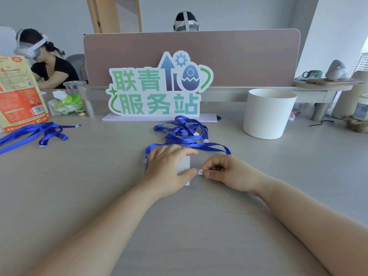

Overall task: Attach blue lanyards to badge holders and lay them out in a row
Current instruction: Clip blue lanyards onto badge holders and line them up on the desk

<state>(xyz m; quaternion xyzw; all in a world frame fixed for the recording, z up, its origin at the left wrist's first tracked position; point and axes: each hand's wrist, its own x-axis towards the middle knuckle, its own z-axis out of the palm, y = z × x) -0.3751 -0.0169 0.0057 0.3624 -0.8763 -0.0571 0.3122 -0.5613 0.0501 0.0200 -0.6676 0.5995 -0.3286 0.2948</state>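
Pale matte worktop [79, 186] carries everything. Right grip [227, 174] pinches a small clear snap clip [200, 172] at the badge holder [184, 166], a glossy clear sleeve with a white card, clasped by the left grip [167, 166]. Attachment looks underway; next, the snap needs pressing closed. Woven blue lanyard [189, 145] loops just beyond; spare lanyards [39, 134] lie far left.

Two hands: left hand [167, 172], right hand [231, 176]. One badge holder [184, 166] visible. Two lanyard heaps, left heap [33, 134] and centre heap [183, 132]; strands uncountable. One tub [266, 114], one sign [157, 90], one bag [18, 92].
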